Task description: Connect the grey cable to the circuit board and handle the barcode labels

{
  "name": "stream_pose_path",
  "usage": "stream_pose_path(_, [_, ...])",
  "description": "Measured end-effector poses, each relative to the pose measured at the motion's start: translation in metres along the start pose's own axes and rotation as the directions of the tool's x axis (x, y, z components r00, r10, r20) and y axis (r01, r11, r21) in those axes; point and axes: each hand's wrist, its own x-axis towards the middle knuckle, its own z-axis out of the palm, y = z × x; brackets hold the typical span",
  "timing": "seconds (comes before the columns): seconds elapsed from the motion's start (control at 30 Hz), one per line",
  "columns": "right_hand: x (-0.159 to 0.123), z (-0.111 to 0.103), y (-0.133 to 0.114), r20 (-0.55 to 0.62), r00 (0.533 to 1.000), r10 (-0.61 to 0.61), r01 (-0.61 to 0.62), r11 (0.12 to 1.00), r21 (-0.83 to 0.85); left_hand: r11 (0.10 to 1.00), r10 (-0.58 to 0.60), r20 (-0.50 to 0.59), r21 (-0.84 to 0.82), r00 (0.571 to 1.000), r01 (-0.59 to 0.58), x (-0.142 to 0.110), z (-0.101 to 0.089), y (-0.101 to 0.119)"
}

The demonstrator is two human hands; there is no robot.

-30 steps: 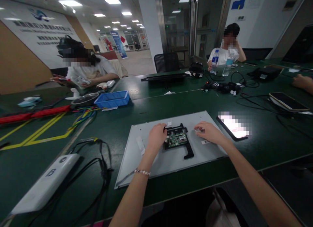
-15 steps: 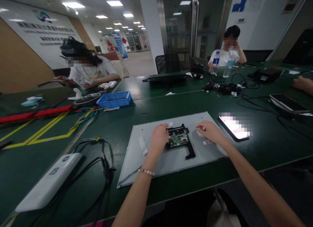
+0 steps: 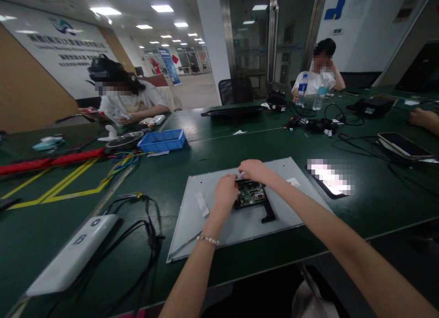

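Right hand [image 3: 255, 170] has shifted leftward to the far edge of the black-framed circuit board [image 3: 252, 197], which lies on grey metal panel [image 3: 247, 227]; left hand [image 3: 225, 190] at board's left edge; both hands' fingers curled, clamping cannot be told; uneven pressure could skid the board

Left hand [image 3: 225, 191] curls; right hand [image 3: 256, 171] arches just beside it.

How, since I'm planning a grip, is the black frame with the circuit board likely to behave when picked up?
The black frame is probably stiff, given its straight edges. The circuit board looks fragile, its components exposed. One protruding leg might make it tilt when lifted.
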Motion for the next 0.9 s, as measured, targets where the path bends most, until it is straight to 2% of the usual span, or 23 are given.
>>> stream_pose_path(0.17, [0.005, 0.003, -0.007, 0.021, 1.000, -0.006, 0.007, 0.999, -0.050, 1.000, -0.011, 0.002, 0.002, 1.000, 0.011, -0.001, 0.000, 0.001])
stream_pose_path(0.33, [-0.003, -0.002, -0.008, 0.017, 1.000, 0.020, -0.018, 0.996, -0.092, 1.000, -0.011, 0.002, 0.001, 1.000, 0.011, -0.001, 0.002, 0.001])
stream_pose_path(0.47, [-0.030, -0.009, 0.016, -0.012, 0.999, 0.052, -0.053, 0.991, -0.122, 1.000, -0.008, 0.000, -0.002, 1.000, 0.008, -0.001, 0.003, 0.001])
stream_pose_path(0.53, [-0.049, -0.009, 0.032, -0.043, 0.993, 0.114, -0.120, 0.980, -0.158, 1.000, -0.007, -0.003, -0.003, 1.000, 0.007, -0.002, 0.003, 0.001])
stream_pose_path(0.6, [-0.069, -0.005, 0.047, -0.027, 0.982, 0.188, -0.189, 0.967, -0.171, 1.000, -0.006, -0.003, -0.006, 1.000, 0.006, -0.002, 0.003, 0.001])
stream_pose_path(0.73, [-0.100, 0.010, 0.063, 0.014, 0.976, 0.217, -0.216, 0.976, -0.040, 1.000, -0.009, -0.002, -0.016, 1.000, 0.009, -0.002, 0.002, 0.002])
stream_pose_path(0.9, [-0.121, 0.014, 0.073, -0.018, 0.975, 0.221, -0.216, 0.967, 0.133, 1.000, -0.020, -0.006, -0.023, 1.000, 0.020, -0.002, 0.001, 0.004])
